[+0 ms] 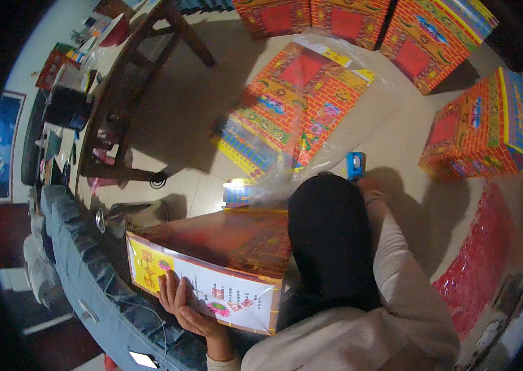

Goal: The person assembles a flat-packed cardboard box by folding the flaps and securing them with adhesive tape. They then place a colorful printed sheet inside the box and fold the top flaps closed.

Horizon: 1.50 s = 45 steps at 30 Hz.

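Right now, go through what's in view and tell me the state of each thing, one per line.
Left hand: flat on the card panel, fingers spread.
Right hand: reaching to the tape dispenser; grip hidden.
Card panel: standing on edge, tilted.
Tape dispenser: on the floor.
Flat sheet: unfolded, lying flat in clear plastic.
Boxes: assembled, standing on the floor.

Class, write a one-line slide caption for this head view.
Left hand steadies a colourful paper box; right hand reaches toward blue tape dispenser.

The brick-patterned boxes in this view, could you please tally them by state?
Assembled standing boxes: 4
Flat wrapped box: 1
Box under left hand: 1
Total: 6
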{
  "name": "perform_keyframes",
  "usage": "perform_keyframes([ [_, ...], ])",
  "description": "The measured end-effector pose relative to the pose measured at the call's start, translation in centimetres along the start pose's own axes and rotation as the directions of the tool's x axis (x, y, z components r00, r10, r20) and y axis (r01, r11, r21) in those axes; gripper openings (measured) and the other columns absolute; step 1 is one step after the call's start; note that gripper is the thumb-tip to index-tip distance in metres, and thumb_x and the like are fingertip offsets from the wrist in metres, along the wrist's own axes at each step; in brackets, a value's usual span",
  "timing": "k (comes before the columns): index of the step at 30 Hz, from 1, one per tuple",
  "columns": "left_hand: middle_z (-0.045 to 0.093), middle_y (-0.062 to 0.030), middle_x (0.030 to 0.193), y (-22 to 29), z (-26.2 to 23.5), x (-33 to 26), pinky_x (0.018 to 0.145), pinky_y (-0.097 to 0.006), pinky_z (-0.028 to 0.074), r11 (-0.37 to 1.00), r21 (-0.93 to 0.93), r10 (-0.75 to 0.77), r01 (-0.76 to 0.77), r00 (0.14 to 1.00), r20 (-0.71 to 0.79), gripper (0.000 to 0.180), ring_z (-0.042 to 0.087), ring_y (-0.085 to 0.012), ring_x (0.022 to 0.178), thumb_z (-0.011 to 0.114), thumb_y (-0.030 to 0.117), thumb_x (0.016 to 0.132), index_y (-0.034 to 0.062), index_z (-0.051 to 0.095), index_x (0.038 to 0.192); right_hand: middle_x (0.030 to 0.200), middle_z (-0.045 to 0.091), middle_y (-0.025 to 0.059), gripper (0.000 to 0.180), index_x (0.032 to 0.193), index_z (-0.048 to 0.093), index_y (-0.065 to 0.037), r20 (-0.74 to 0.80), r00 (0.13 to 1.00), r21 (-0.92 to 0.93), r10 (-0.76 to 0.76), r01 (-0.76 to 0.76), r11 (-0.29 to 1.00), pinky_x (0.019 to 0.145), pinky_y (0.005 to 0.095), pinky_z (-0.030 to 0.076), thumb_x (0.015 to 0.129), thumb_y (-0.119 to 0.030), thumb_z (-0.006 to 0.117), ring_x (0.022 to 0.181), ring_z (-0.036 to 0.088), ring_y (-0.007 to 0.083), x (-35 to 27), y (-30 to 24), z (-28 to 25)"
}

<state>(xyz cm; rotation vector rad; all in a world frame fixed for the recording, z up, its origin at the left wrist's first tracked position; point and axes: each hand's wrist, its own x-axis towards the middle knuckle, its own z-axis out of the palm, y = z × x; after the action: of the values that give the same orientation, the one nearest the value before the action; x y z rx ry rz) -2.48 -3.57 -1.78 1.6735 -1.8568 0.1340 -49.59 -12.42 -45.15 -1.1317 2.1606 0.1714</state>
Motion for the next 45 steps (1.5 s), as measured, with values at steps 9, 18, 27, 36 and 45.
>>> perform_keyframes([
  [9, 0.057, -0.0191, 0.147, 0.7, 0.5, 0.1, 0.124, -0.057, 0.018, 0.996, -0.083, -0.035, 0.035, 0.999, -0.002, 0.057, 0.043, -0.0422, 0.143, 0.02, 0.032, 0.11, 0.0006, 0.064, 0.126, 0.117, 0.07, 0.0181, 0.04, 0.12, 0.07, -0.01, -0.134, 0.99, 0.7, -0.039, 0.123, 0.704, 0.088, 0.0462, 0.054, 0.096, -0.04, 0.061, 0.105, 0.067, 0.0342, -1.0, 3.4, 5.1],
  [18, 0.057, -0.0221, 0.145, 0.4, 0.2, -0.3, 0.122, -0.054, 0.025, 0.953, -0.285, -0.146, 0.102, 0.98, -0.136, 0.056, 0.044, -0.0394, 0.142, 0.028, 0.036, 0.11, -0.0062, 0.055, 0.136, 0.107, 0.069, 0.0057, 0.025, 0.118, 0.067, -0.009, -0.229, 0.91, 0.803, -0.345, 0.377, 0.461, 0.086, 0.031, 0.05, 0.1, -0.026, 0.062, 0.096, 0.064, 0.0164, -5.5, -3.2, -9.9],
  [27, 0.064, -0.0153, 0.126, -0.4, -1.1, 1.8, 0.112, -0.045, 0.038, 0.931, -0.361, -0.151, 0.061, 0.962, -0.227, 0.03, 0.057, -0.0305, 0.123, 0.055, 0.013, 0.099, -0.0012, 0.063, 0.124, 0.108, 0.065, 0.0009, 0.016, 0.115, 0.066, -0.006, -0.483, 0.511, 0.65, -0.711, 0.753, 0.101, 0.086, 0.0238, 0.049, 0.099, -0.004, 0.064, 0.094, 0.061, 0.0079, -25.9, -23.9, -30.1],
  [36, 0.06, -0.0098, 0.122, 0.2, -4.9, 2.5, 0.106, -0.036, 0.042, 0.771, -0.562, -0.359, 0.3, 0.933, 0.005, 0.042, 0.059, -0.0215, 0.113, 0.072, 0.016, 0.09, 0.0037, 0.061, 0.129, 0.104, 0.069, 0.0118, 0.019, 0.114, 0.067, -0.003, -0.018, 0.015, 0.519, -1.0, 0.855, 0.004, 0.078, 0.0332, 0.054, 0.096, -0.008, 0.066, 0.09, 0.068, 0.0231, -42.8, -35.7, -27.9],
  [45, 0.067, -0.0056, 0.108, -0.1, -7.4, 4.1, 0.1, -0.035, 0.04, 0.826, -0.509, -0.371, 0.243, 0.914, -0.166, 0.034, 0.059, -0.0193, 0.104, 0.083, 0.014, 0.081, 0.0073, 0.068, 0.11, 0.107, 0.07, 0.0144, 0.025, 0.119, 0.066, -0.004, -0.02, -0.064, 0.455, -0.998, 0.888, -0.067, 0.078, 0.0381, 0.055, 0.095, -0.011, 0.068, 0.093, 0.07, 0.0301, -45.4, -37.7, -25.8],
])
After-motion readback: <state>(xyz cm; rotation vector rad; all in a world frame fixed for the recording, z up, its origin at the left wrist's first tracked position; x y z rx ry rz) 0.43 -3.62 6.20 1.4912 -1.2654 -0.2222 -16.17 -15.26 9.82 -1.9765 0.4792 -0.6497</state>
